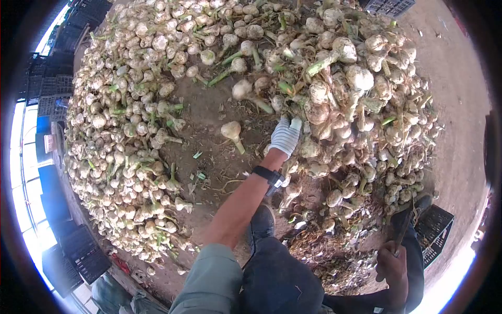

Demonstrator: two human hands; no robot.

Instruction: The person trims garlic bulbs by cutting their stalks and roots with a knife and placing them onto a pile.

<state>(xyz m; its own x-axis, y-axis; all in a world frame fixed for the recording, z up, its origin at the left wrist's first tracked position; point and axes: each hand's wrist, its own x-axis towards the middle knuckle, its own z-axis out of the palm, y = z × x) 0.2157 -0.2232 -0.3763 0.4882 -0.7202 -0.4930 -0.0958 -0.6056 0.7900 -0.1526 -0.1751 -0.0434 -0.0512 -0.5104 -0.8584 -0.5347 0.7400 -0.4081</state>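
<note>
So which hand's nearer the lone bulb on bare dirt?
Left: left hand is just right of the bulb, at the heap; right hand is by the right leg, gripping a tool.

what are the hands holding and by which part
The bare right hand grips a long, thin, dark tool by its near end. Whether the white-gloved left hand holds anything cannot be told.

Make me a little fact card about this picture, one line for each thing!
Left hand: in a white glove, at the edge of the right heap
Right hand: no glove, holding a thin tool
Watch: black, on the left wrist
Garlic: right heap and left heap, many bulbs with stems
Lone bulb: on the brown ground between heaps
Crate: black, right side
</note>
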